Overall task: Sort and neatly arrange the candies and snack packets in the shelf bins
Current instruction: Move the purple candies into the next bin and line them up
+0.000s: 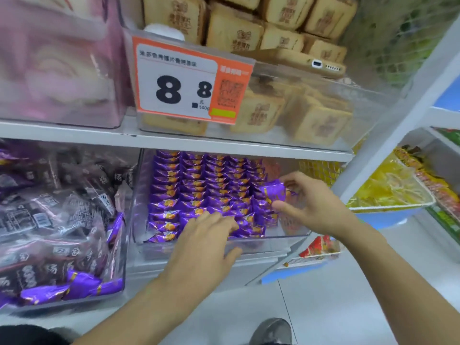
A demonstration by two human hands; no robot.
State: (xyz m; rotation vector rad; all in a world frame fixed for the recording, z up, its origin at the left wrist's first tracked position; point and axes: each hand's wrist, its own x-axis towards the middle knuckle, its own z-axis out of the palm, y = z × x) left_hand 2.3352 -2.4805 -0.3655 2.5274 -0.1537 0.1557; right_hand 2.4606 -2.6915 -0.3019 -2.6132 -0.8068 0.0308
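Pinching purple packet (273, 192) — rt hand (312, 205); lt hand (204, 242) flat on rows.

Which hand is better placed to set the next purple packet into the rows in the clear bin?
The right hand: it already pinches a purple packet over the right end of the rows in the clear bin. The left hand lies flat on the front packets, holding nothing.

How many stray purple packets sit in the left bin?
3 shiny purple candy packets lie along the front of the clear left bin, plus one upright at its right wall; more may be hidden.
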